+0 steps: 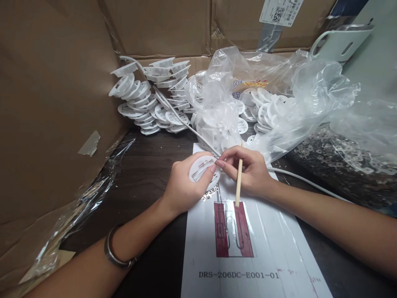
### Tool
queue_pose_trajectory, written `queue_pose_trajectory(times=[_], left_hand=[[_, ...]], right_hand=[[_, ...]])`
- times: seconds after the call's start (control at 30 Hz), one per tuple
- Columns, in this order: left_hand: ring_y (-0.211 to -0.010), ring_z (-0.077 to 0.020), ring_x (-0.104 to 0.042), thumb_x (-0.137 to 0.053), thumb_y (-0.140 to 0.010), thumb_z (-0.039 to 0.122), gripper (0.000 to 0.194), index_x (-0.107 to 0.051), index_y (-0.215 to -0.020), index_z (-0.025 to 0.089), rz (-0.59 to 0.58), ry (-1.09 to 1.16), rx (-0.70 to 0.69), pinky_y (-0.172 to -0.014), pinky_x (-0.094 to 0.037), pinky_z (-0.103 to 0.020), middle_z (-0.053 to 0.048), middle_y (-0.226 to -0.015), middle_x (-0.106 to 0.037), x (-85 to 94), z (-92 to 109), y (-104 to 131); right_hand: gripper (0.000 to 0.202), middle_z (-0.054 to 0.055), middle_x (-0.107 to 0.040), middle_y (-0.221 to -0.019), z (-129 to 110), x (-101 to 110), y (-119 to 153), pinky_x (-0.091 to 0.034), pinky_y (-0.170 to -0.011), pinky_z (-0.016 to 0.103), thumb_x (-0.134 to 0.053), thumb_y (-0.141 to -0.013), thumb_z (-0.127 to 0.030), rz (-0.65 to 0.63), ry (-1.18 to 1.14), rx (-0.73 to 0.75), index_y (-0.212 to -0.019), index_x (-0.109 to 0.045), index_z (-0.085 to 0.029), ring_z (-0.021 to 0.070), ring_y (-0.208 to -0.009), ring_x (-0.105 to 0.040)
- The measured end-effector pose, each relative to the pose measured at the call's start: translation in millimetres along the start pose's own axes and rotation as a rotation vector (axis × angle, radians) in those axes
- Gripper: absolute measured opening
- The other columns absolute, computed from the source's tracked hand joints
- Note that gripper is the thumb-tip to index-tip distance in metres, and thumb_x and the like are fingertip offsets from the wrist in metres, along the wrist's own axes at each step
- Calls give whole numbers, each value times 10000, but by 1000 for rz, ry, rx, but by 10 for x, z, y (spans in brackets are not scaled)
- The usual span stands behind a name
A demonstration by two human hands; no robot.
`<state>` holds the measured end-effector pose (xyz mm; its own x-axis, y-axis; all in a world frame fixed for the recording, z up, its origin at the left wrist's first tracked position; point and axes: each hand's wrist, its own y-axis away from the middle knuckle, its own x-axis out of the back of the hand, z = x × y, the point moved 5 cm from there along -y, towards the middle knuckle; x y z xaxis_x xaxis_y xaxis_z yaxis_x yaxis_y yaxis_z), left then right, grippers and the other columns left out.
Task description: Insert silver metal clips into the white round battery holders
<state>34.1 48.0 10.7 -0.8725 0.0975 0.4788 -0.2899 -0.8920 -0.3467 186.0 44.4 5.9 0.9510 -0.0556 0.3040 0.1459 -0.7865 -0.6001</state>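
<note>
The left hand (185,181) wraps a white disc (196,169), thumb across its face, seemingly to steady it. The right hand (252,173) pinches at its edge, on what I cannot tell, a wooden stick (238,186) tucked between fingers, apparently for handiness. Metal pieces (210,193) lie close below.

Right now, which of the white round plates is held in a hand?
The white plate in the left hand, with the thumb across its face; the other plates lie heaped farther back, near the cardboard box.

the white sheet (200,244) reads "drs-206dc-e001-01"; a qr code (278,15) marks the label (290,9) on the carton (173,25).
</note>
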Motion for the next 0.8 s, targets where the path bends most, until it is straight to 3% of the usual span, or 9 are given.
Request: queue_pose_trajectory(times=[0.17, 0.33, 0.6, 0.8], left_hand=[[-659, -141, -630, -618, -817, 268, 136, -650, -911, 174, 19, -21, 6, -596, -491, -219, -10, -751, -692, 4, 9, -6], [-710, -152, -645, -608, -835, 287, 150, -631, -945, 188, 4, -74, 13, -657, -498, -240, -10, -801, -692, 0, -7, -16], [-668, -127, -644, -577, -859, 229, 147, -605, -998, 193, -55, -169, -120, -648, -489, -233, 4, -823, -698, -33, 68, 12], [-686, -135, -659, -569, -861, 228, 160, -602, -1014, 196, -59, -208, -110, -612, -483, -233, 5, -832, -704, -26, 72, 24]], right_hand=[[54, -48, -533, -534, 0, -15, 11, -388, -431, 191, -617, -820, -183, -47, -18, -2, -770, -606, -165, 58, -446, -463], [64, -46, -533, -557, -4, 4, 17, -377, -432, 188, -610, -833, -189, 4, 6, 5, -776, -587, -168, 56, -461, -465], [98, -57, -511, -549, -47, -28, 25, -362, -425, 167, -608, -820, -145, -10, 45, 65, -746, -549, -166, 39, -451, -444], [120, -70, -475, -525, -64, -22, 36, -332, -401, 167, -602, -818, -142, 8, 65, 98, -737, -519, -174, 35, -424, -404]])
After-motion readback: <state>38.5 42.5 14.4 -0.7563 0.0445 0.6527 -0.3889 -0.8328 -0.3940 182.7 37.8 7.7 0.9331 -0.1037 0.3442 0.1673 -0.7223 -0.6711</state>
